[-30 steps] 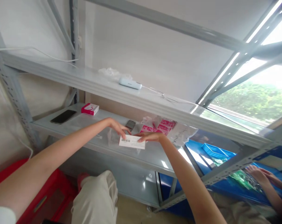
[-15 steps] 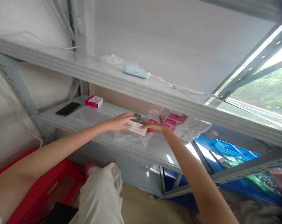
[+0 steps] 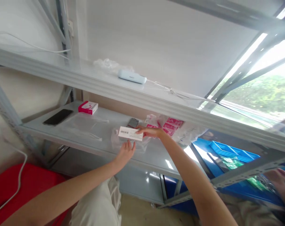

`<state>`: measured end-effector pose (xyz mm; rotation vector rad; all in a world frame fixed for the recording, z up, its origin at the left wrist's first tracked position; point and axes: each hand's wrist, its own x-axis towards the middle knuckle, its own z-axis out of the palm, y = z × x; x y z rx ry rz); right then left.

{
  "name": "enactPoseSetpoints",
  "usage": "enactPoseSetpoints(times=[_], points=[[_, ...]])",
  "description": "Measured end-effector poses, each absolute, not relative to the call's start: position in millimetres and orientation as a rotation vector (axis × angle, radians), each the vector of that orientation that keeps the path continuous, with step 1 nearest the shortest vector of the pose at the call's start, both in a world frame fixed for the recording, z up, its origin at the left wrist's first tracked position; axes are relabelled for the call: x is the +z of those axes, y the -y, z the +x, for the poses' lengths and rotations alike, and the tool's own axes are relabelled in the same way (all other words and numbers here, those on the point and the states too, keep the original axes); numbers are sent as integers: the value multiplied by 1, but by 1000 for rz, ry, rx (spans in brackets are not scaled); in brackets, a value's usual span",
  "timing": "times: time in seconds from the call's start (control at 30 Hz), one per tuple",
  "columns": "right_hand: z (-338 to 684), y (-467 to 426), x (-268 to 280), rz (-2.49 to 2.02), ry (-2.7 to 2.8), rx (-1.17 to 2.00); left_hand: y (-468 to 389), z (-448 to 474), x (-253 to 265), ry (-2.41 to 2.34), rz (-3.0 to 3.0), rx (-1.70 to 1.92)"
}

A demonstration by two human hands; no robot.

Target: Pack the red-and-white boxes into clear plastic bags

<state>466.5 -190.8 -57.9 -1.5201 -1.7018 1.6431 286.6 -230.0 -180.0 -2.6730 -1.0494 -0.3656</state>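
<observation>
The left hand is nearest, its fingers loosely spread just under the front edge of the white box and gripping nothing; whether a fingertip touches it, I cannot tell. The right hand pinches the box's right end, barcode face showing, above the lower shelf. The box is not yet set down and appears to be outside the clear bag beneath it; whether its flaps are closed is unclear. Beyond lie a dark device and pink packs amid clear plastic. Farther left, a pink-and-white box rests on the shelf, apparently finished with or untouched.
</observation>
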Motion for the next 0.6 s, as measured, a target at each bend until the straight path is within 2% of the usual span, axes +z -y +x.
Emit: enactPoseSetpoints(times=[0.37,0.6], points=[[464,182,-88,-1603,1995,1291,231,248,-155,384,-2821,-361],[466,189,-92,-1569,2160,1082,205,219,-140,411,-2925,-323]])
